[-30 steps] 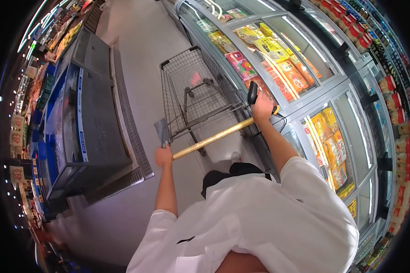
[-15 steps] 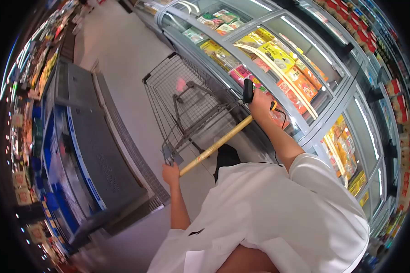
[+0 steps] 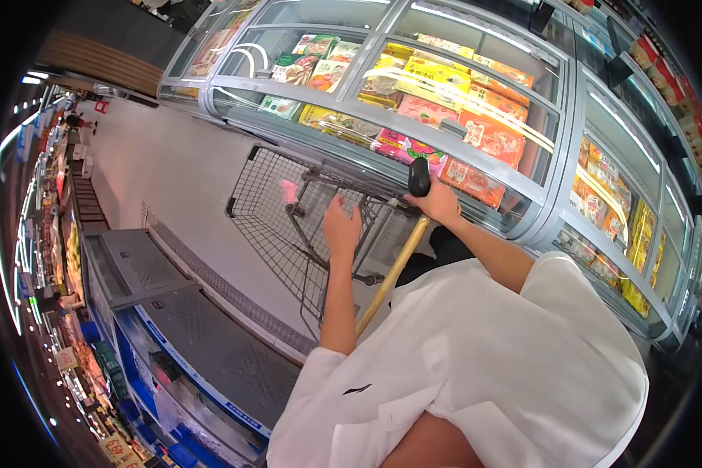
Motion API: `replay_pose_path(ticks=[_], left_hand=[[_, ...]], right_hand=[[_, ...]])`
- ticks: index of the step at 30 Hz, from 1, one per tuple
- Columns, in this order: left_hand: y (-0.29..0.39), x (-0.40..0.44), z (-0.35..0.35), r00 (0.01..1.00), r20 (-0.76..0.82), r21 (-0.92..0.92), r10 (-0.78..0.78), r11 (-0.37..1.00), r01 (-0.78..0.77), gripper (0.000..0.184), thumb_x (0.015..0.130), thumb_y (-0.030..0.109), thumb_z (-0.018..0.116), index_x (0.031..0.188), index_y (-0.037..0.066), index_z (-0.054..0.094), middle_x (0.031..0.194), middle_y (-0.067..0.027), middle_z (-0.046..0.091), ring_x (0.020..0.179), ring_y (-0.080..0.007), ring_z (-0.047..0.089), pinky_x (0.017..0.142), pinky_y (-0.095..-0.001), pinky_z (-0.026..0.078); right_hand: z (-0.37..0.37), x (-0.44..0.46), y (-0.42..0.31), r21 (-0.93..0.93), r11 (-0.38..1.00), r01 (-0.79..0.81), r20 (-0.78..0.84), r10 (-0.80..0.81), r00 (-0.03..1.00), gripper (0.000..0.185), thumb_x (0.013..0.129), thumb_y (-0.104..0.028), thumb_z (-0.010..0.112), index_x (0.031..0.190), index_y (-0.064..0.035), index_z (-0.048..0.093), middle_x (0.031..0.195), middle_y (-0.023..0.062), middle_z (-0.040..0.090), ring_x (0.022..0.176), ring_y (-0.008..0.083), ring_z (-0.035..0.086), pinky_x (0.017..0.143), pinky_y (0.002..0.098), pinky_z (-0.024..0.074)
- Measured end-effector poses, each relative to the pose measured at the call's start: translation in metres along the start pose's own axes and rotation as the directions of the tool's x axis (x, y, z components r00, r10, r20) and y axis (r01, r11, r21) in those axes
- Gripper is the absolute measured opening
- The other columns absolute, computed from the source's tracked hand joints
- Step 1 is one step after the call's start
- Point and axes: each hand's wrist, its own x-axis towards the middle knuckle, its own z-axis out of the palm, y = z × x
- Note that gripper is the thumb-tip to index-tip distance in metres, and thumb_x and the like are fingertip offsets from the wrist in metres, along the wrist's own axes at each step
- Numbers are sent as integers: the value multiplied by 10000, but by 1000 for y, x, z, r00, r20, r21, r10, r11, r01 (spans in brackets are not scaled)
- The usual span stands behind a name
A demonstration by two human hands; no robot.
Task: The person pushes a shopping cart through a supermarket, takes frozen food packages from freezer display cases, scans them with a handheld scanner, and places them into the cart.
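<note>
A wire shopping cart [image 3: 269, 210] stands in front of me, with a yellow handle [image 3: 394, 273] running diagonally toward my body. My right hand [image 3: 438, 201] is closed at the far end of that handle. A rounded black object [image 3: 419, 178] sits against this hand; its kind is unclear. My left hand [image 3: 342, 228] is raised off the handle, above the cart basket, its fingers apart and holding nothing. A small pink item [image 3: 289, 191] shows at the cart's inner frame.
A glass-topped freezer [image 3: 398, 109] with several colourful food packages [image 3: 437, 78] runs along the cart's far side. Grey cabinets with blue trim [image 3: 210, 343] stand at the left. Pale floor [image 3: 164, 156] stretches away at upper left. Goods shelves line both outer edges.
My left hand has let go of the handle and risen over the basket. The view has turned, and the cart now lies more along the freezer. My right hand stays at the handle's end.
</note>
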Motion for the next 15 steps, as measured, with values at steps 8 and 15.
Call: replay_pose_path(ticks=[8,15], left_hand=[[151,141,159,847,136,-48,514,857,-512,440,851,300,684,1147,0,558,1090,-188,607,1056,-351,565,918,-433,451],[194,180,265,770,101,-10,630,774,-633,360,801,271,684,1006,6,554,1046,-180,523,995,-359,511,873,-486,416]], right_hand=[[-50,-3,62,389,921,17,276,-134,952,673,638,-538,821,1059,-43,647,940,172,705,922,356,674,834,429,517],[-67,-4,116,435,896,-83,312,-64,948,655,633,-487,836,1094,-63,642,982,160,708,938,354,671,847,424,521]])
